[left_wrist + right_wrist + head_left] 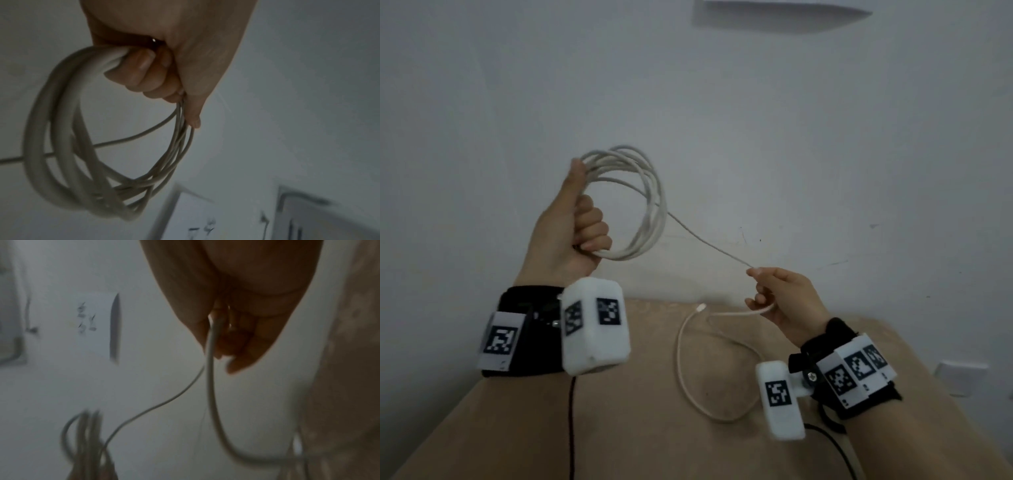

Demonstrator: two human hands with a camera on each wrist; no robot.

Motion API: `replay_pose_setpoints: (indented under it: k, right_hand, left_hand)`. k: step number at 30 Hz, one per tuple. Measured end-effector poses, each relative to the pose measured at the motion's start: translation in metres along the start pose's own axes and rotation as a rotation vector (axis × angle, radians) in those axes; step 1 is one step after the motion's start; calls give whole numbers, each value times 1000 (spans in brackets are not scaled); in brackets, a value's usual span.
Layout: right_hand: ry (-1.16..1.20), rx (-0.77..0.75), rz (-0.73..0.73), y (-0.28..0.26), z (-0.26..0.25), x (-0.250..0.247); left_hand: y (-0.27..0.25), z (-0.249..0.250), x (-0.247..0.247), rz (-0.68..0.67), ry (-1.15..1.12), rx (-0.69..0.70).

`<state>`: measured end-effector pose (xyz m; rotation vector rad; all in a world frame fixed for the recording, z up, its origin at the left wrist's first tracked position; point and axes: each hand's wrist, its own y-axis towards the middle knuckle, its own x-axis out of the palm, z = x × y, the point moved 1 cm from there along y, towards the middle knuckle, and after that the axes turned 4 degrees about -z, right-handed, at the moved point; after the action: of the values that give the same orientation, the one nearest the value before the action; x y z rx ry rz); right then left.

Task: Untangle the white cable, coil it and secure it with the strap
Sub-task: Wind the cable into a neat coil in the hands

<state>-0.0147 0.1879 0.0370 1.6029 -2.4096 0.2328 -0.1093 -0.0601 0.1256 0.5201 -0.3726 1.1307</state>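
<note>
My left hand [582,222] is raised in front of the wall and grips several loops of the white cable [650,192] in its fist, thumb up along the bundle. The left wrist view has the same coil [68,146] hanging from the curled fingers [144,71]. From the coil one strand [709,241] runs down-right to my right hand [774,294], which pinches it between thumb and fingers; the right wrist view shows that strand [210,353] leaving the fingertips. The loose tail [685,363] curves over the table, its plug end [702,307] near the far edge. No strap is visible.
A tan table [640,428] lies below both hands and meets a white wall [756,120]. A white socket plate [959,377] is on the wall at the right. Black leads [571,428] hang from the wrist cameras.
</note>
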Motion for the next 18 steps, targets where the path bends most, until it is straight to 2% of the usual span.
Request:
replay_pose_setpoints:
  k: [3,5,9,13,15,18]
  right_hand:
    - [-255,-51,-50,-2,-1,5]
    - [-323,-137,-56,-3,-7,8]
    - [-229,-246,-154,-7,-15,15]
    - [-73,-199,-296,-15,-21,21]
    - [-98,-174,-284,-17,-21,21]
    - [-84,-196,-184,-10,-21,14]
  left_hand:
    - [3,-21,15,-21,220,16]
    - [2,-34,27,-74,315,-2]
    - [-3,-48,43,-185,389,-76]
    - [-7,-56,55,-238,391,-132]
    - [-7,-59,56,-253,405,-143]
    - [-8,-59,55,-292,440,-174]
